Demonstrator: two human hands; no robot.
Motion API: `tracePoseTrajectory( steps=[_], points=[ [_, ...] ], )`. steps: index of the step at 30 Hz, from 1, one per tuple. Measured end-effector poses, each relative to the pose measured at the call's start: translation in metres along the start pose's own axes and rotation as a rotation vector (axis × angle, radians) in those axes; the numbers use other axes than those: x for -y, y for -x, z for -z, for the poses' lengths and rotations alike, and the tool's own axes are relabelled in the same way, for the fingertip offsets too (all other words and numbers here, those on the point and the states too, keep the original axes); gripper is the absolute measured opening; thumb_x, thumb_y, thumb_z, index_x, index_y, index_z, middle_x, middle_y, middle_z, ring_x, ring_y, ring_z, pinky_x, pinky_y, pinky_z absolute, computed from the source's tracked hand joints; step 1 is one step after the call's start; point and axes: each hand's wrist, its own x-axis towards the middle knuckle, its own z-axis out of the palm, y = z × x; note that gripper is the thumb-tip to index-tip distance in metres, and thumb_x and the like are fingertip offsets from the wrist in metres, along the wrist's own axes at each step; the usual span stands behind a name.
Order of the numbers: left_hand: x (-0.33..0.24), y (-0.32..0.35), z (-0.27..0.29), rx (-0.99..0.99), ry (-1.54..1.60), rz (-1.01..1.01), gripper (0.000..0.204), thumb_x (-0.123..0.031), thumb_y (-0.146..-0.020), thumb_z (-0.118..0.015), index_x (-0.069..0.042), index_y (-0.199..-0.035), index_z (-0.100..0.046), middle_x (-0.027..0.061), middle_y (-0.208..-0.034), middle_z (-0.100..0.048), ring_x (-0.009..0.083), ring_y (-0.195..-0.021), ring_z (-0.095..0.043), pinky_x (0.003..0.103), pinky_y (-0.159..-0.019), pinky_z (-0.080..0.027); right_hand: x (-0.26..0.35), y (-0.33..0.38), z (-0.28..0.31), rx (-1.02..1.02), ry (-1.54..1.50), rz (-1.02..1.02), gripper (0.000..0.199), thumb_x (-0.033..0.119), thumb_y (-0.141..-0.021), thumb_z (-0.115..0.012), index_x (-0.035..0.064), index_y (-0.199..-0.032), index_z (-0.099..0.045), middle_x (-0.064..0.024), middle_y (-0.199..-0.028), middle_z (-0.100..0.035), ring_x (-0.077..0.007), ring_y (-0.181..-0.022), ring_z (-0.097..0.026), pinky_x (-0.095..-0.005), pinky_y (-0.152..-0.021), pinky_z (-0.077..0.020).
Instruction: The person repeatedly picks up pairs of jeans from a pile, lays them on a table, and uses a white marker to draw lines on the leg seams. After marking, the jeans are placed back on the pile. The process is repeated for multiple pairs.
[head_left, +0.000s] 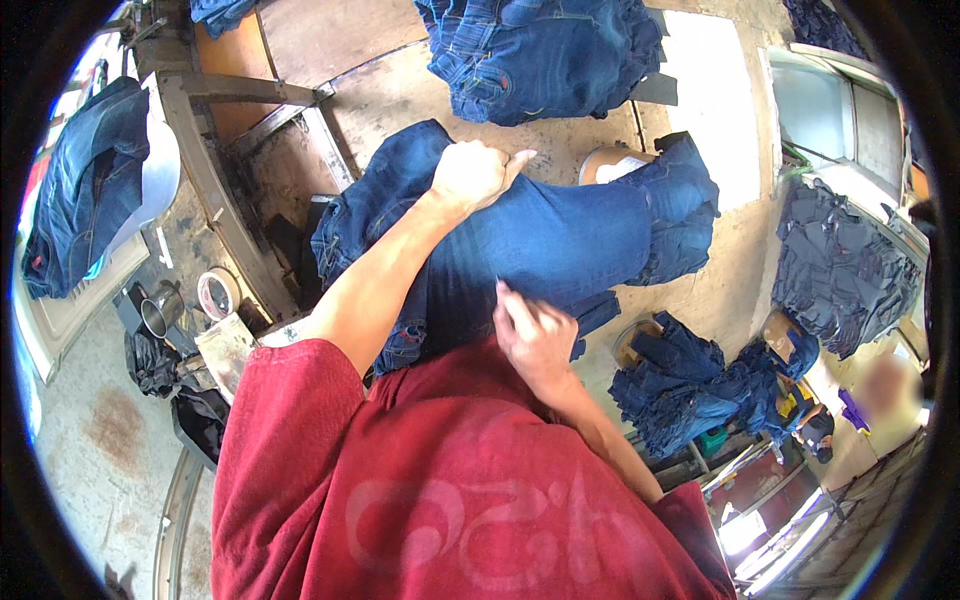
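A pair of blue jeans [560, 235] lies across the work surface in front of me, its legs running to the right. My left hand [472, 177] is closed at the far edge of the denim, thumb stuck out to the right; its fingers seem to grip the cloth there. Over the near part of the same jeans is my right hand [537, 338], with fingers curled together. A small pale tip shows at its front, and I cannot make out whether it is a held thing or a fingertip. More bunched denim [375, 190] lies under and beside my left forearm.
Stacked jeans [545, 60] lie beyond my hands. At the right are a heap of dark blue denim [680, 385] and a pile of dark grey garments [845, 265]. Further jeans [90, 190] hang at the left, near a metal mug [162, 312] and a tape roll [218, 294]. Another person [885, 390] is at far right.
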Motion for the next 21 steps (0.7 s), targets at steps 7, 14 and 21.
tracePoseTrajectory(
  steps=[7, 14, 21],
  points=[
    [0.0, 0.0, -0.002, -0.056, 0.032, -0.016, 0.072, -0.057, -0.104, -0.066, -0.004, -0.056, -0.072, 0.0208, -0.054, -0.065, 0.0369, -0.05, -0.07, 0.047, -0.05, -0.056, -0.011, -0.009, -0.017, -0.094, -0.143, 0.011, 0.023, 0.003, -0.088, -0.079, 0.0086, -0.11, -0.078, -0.0037, -0.071, -0.07, -0.0213, -0.056, -0.069, -0.0353, -0.05, -0.0533],
    [-0.001, -0.001, 0.001, 0.026, 0.04, 0.04, 0.075, -0.06, -0.106, -0.061, -0.003, -0.059, -0.074, 0.0221, -0.058, -0.068, 0.0377, -0.055, -0.072, 0.046, -0.055, -0.059, -0.005, 0.0, -0.013, -0.012, 0.021, -0.002, 0.022, 0.009, -0.088, -0.08, 0.0104, -0.111, -0.08, -0.0035, -0.069, -0.069, -0.0222, -0.054, -0.067, -0.0369, -0.05, -0.053],
    [-0.002, 0.0, 0.0, 0.027, 0.073, 0.044, 0.076, -0.061, -0.107, -0.058, -0.003, -0.061, -0.075, 0.0224, -0.059, -0.068, 0.0379, -0.056, -0.073, 0.047, -0.055, -0.059, -0.011, 0.002, -0.014, -0.099, -0.116, -0.052, 0.016, 0.009, -0.088, -0.08, 0.0114, -0.105, -0.079, -0.0046, -0.068, -0.071, -0.0219, -0.054, -0.068, -0.0355, -0.048, -0.0524]
  ],
)
